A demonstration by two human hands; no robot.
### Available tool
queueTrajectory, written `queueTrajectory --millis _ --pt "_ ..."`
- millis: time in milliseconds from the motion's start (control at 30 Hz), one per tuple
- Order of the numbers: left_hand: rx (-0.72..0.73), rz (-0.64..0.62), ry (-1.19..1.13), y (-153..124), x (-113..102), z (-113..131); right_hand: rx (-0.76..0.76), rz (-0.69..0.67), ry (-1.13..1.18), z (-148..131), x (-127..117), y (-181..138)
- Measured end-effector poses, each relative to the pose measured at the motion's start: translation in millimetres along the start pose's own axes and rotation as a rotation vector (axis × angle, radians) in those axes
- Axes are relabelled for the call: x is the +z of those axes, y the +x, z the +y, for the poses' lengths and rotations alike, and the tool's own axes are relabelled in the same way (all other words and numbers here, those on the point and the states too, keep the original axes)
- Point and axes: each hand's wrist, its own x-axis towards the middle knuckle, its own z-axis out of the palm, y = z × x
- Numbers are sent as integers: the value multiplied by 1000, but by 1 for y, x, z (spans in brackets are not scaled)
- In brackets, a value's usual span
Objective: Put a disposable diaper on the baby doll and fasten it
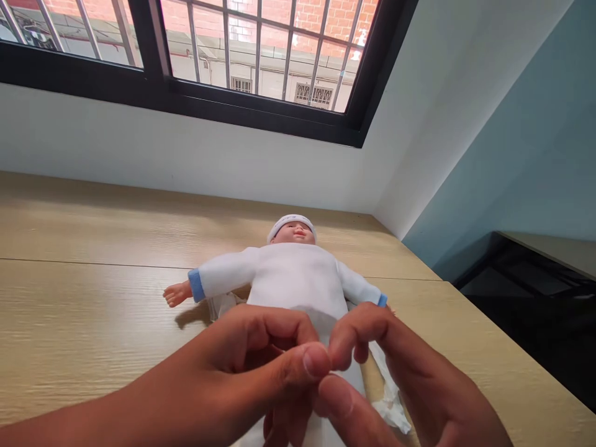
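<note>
A baby doll (298, 273) in a white top with blue cuffs and a white cap lies on its back on the wooden table, arms spread. Over its lower body, my left hand (261, 366) and my right hand (386, 372) meet at the fingertips. The left thumb and forefinger are pinched together, and the right thumb and bent forefinger come up against them. Whatever they hold, if anything, is too small or hidden to make out. My hands cover much of the doll's lower part. Crumpled white cloth (393, 406) lies beside it on the right.
The pale wooden table (93, 223) reaches back to a white wall under a black-framed barred window (261, 118). Its right edge slants down past a dark black piece of furniture (526, 310) beside a bluish wall.
</note>
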Motion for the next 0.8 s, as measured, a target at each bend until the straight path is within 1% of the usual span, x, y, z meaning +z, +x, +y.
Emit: queueTrajectory --millis 67,200,267,467,567,700,800 --pt "-24 -11 -11 -2 0 -2 -14 18 -12 -3 1 -2" --pt "-38 -2 21 -1 -1 -3 -54 112 -39 -1 8 -8" --pt "-44 12 35 0 -1 -4 -50 120 -37 2 12 -10" --pt "-45 -13 -20 -1 2 -6 -21 125 -22 7 16 -12" --pt "-68 9 -13 -1 6 -1 -12 113 0 6 14 -11" --pt "-137 59 -18 -1 12 9 0 53 36 1 10 -8" --pt "-126 57 -73 -3 14 12 6 16 56 0 7 -8"
